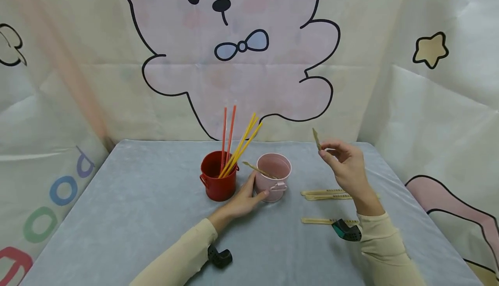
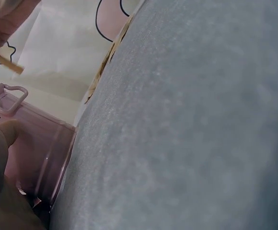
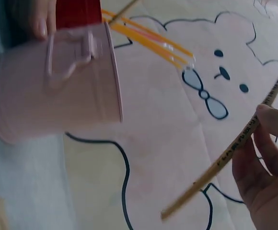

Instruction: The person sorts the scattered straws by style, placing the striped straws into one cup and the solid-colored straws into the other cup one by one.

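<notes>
My left hand (image 1: 241, 201) holds the left side of a small pink bucket (image 1: 276, 196), its thumb on the front wall near the handle. A thin wooden stick (image 1: 255, 168) leans inside this bucket, its end jutting out over the left rim. Up to the right of the bucket, my right hand (image 1: 347, 169) pinches another thin wooden stick (image 3: 220, 165) between thumb and fingers. Dark printed characters run along it in the right wrist view. Close by on the left stands a red bucket (image 1: 218, 188) with thin red sticks (image 1: 231, 125) and yellow sticks (image 1: 242, 142) upright in it.
More printed wooden sticks (image 1: 325, 197) lie on the blue-grey tablecloth (image 1: 117, 216) at the right, beneath my right hand. One stick (image 1: 316, 221) lies nearer, partly hidden by the wrist camera (image 1: 347, 230). Behind the table hangs a backdrop (image 1: 175, 73) with a cartoon animal.
</notes>
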### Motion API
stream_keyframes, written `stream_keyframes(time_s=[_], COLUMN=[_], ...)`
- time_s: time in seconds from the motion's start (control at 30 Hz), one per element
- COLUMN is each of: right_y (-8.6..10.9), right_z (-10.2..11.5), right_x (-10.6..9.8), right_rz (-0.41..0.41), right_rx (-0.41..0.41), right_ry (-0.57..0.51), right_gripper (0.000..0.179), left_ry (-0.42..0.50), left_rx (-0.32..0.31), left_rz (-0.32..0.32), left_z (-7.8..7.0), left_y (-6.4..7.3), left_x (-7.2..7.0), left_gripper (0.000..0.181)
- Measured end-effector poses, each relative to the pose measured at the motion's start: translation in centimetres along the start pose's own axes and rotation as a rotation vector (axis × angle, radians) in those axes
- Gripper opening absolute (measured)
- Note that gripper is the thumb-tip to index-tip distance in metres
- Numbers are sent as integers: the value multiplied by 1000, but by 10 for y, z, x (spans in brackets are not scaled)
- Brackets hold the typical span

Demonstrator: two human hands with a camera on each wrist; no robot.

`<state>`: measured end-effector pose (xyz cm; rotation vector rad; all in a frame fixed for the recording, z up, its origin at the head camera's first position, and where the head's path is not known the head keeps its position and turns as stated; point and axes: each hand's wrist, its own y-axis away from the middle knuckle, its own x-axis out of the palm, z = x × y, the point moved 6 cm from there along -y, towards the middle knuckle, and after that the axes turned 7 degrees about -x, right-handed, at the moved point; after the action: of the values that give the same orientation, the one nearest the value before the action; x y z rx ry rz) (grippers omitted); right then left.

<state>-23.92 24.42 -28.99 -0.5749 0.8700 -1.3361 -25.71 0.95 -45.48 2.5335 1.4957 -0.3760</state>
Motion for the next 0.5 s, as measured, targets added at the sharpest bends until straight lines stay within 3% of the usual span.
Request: stream_keyframes(time_s=[0.17,0.33,0.5], right_y=[1,1,2], right_z=[12,17,14], right_x=[13,23,33], right_rz=[-80,-131,-125], right_rx=[-62,-67,-60], right_ry=[-157,-226,-235], right_gripper=[16,19,17], left_ry=[-8,-4,-12], left_rx=[-23,-35,-20], left_rz=[9,11,8], left_z=[2,2,-1], left_y=[1,1,2], left_x=[2,2,0], left_gripper=[74,74,75])
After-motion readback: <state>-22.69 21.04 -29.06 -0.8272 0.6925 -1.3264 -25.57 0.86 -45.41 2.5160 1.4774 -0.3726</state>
